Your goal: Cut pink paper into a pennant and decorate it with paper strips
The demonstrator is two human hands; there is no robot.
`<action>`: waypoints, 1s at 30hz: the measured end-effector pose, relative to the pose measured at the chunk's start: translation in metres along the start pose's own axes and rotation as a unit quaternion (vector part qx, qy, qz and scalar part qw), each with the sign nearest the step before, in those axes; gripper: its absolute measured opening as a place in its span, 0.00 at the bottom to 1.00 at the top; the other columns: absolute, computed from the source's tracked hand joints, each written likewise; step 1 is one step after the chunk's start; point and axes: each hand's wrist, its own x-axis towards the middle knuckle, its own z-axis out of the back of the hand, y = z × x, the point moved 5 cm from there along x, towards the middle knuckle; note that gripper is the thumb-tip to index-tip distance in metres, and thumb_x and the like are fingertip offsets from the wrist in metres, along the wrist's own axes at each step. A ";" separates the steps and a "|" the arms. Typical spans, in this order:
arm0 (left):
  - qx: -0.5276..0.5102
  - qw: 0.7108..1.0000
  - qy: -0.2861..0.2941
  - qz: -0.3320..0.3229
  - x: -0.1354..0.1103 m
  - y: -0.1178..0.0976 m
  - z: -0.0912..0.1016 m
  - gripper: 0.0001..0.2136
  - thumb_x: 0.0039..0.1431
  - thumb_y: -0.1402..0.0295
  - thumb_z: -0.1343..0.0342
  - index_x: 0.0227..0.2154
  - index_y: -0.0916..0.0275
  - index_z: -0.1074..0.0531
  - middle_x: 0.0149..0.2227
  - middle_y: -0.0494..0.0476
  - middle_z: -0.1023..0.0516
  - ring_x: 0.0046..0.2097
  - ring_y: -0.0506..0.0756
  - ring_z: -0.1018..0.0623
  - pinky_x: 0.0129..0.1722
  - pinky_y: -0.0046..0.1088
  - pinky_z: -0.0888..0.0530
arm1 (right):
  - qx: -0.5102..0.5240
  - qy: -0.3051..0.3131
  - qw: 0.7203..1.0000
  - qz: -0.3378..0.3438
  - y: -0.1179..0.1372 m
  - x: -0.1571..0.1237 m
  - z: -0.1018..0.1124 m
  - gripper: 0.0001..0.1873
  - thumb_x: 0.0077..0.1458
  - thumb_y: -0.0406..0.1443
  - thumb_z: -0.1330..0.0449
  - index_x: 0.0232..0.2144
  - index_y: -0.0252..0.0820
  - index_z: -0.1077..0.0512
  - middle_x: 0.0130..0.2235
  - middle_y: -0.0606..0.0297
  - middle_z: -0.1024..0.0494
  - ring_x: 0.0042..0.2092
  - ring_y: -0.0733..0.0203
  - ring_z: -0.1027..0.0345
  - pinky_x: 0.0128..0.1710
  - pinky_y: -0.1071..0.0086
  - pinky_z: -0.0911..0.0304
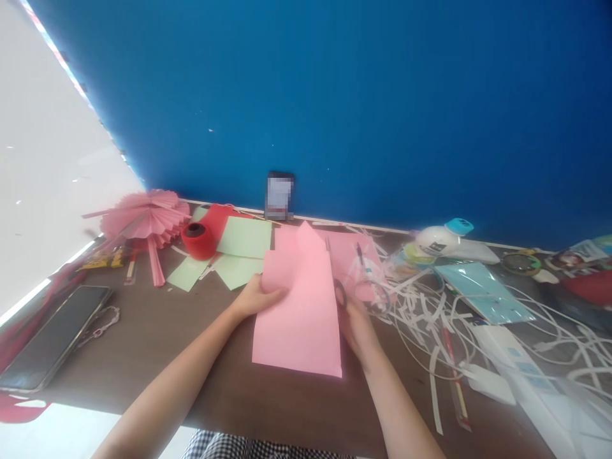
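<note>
In the head view my left hand point(255, 298) grips the left edge of a sheet of pink paper point(299, 325), thumb on top and fingers behind. The paper is raised off the table, its upper part bent into a standing flap. Closed round the dark handle of a pair of scissors point(340, 293), my right hand point(356, 325) is at the paper's right edge. A blade tip shows near the upper right edge; the rest of the blades is hidden. More pink paper point(351, 245) lies behind, with a blurred dark-tipped tool and a grey loop on it.
Pink pleated paper fans point(150, 217), a red tape roll point(198, 241) and pale green sheets point(243, 237) lie at left. A phone point(55, 338) rests nearer; another phone point(280, 194) leans on the blue wall. White paper strips point(430, 312), cables and a white bottle point(437, 241) crowd the right.
</note>
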 end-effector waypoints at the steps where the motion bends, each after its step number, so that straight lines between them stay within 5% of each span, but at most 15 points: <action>1: -0.001 1.000 0.000 0.001 0.000 0.000 0.000 0.18 0.47 0.59 0.43 0.37 0.68 0.28 0.38 0.62 0.23 0.39 0.59 0.23 0.34 0.29 0.25 | 0.004 -0.002 1.000 -0.001 -0.001 0.000 0.000 0.21 0.42 0.46 0.37 0.40 0.46 0.28 0.33 0.66 0.24 0.31 0.60 0.34 0.25 0.70 0.43; 10: 0.006 1.000 -0.022 -0.002 0.001 -0.001 0.002 0.17 0.46 0.60 0.43 0.35 0.69 0.27 0.35 0.61 0.22 0.37 0.58 0.23 0.32 0.28 0.26 | 0.030 -0.018 0.999 0.022 0.005 0.003 0.002 0.14 0.41 0.44 0.36 0.30 0.42 0.28 0.20 0.72 0.35 0.18 0.72 0.50 0.17 0.74 0.54; 14: 0.001 0.991 -0.134 -0.030 0.006 -0.001 0.015 0.16 0.47 0.59 0.44 0.33 0.68 0.27 0.33 0.60 0.22 0.35 0.58 0.23 0.31 0.29 0.26 | 0.038 -0.039 0.997 0.057 0.011 0.006 0.004 0.13 0.44 0.44 0.39 0.27 0.40 0.29 0.22 0.71 0.35 0.18 0.74 0.54 0.15 0.74 0.58; 20: -0.044 0.947 -0.317 -0.041 0.005 0.002 0.041 0.17 0.47 0.58 0.43 0.35 0.66 0.27 0.38 0.60 0.23 0.42 0.59 0.24 0.40 0.32 0.26 | 0.082 -0.105 0.983 0.127 0.023 0.005 0.013 0.08 0.42 0.39 0.39 0.26 0.42 0.32 0.27 0.70 0.33 0.22 0.72 0.47 0.16 0.76 0.57; 30: -0.088 0.901 -0.417 -0.079 -0.002 0.007 0.056 0.20 0.48 0.58 0.44 0.40 0.67 0.29 0.43 0.63 0.25 0.45 0.59 0.26 0.46 0.34 0.29 | 0.049 -0.115 0.974 0.189 0.030 0.004 0.018 0.10 0.43 0.39 0.41 0.19 0.41 0.37 0.27 0.71 0.34 0.22 0.73 0.46 0.16 0.76 0.59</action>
